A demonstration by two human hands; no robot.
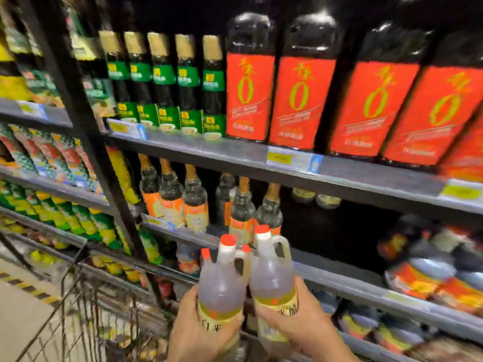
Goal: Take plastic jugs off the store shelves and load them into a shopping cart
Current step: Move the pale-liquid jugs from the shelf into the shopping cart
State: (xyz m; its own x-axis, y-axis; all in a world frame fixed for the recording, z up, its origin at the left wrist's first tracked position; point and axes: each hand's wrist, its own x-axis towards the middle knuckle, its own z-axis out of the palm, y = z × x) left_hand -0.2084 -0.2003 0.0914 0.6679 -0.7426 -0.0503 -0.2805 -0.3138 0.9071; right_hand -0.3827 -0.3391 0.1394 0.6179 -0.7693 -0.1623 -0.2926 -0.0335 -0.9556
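I hold two pale plastic jugs with red caps and yellow labels upright in front of the shelves. My left hand [201,333] grips the lower body of the left jug [220,286]. My right hand [303,325] wraps around the right jug [273,278], which has a moulded handle near its neck. The two jugs touch side by side. More red caps [206,253] show just behind them. The wire shopping cart [86,304] stands at the lower left, below and to the left of the jugs; the view is blurred.
Grey metal shelves [235,150] run across the view. Tall dark bottles with red labels [300,100] fill the upper right; green-labelled bottles [162,82] stand beside them. Orange-labelled bottles [196,202] sit on the middle shelf. A black upright post [86,118] divides the racks.
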